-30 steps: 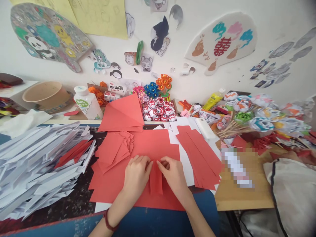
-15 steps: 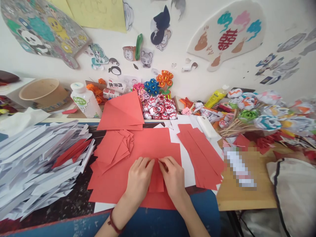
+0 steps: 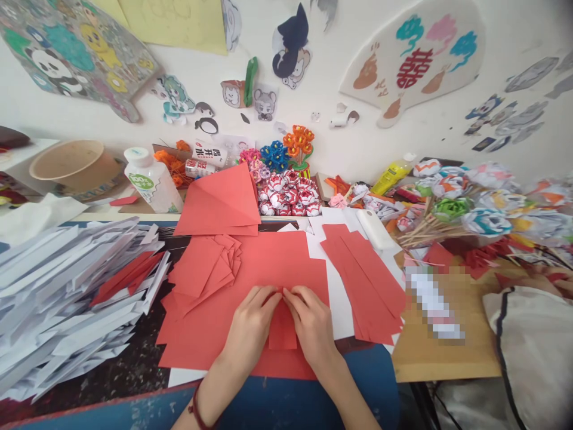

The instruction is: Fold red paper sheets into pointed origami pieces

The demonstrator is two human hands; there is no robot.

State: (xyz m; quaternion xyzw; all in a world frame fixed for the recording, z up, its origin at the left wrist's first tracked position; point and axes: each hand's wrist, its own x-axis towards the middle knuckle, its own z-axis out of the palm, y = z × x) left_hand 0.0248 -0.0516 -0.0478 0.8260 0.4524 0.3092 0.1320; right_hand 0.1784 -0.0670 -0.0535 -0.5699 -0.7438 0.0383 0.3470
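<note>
A small red paper piece (image 3: 283, 334) lies on larger red sheets (image 3: 264, 257) at the middle of the table. My left hand (image 3: 255, 322) pinches its far end, with thumb and fingers together. Close beside it, my right hand (image 3: 312, 319) pinches the same end, and the fingertips of both hands nearly touch. Left of my hands are folded red pieces (image 3: 197, 269). Long red strips (image 3: 362, 280) lie to the right on white paper.
Folded white strips (image 3: 71, 298) heap up at the left. Behind stand a white bottle (image 3: 152, 182), red-and-white paper flowers (image 3: 290, 194) and a yellow bottle (image 3: 394, 174). More paper flowers (image 3: 486, 221) and a pale bag (image 3: 532, 346) are at the right.
My two hands have come closer together at the far end of the small red piece, and their fingertips now almost meet. The view has shifted slightly.
</note>
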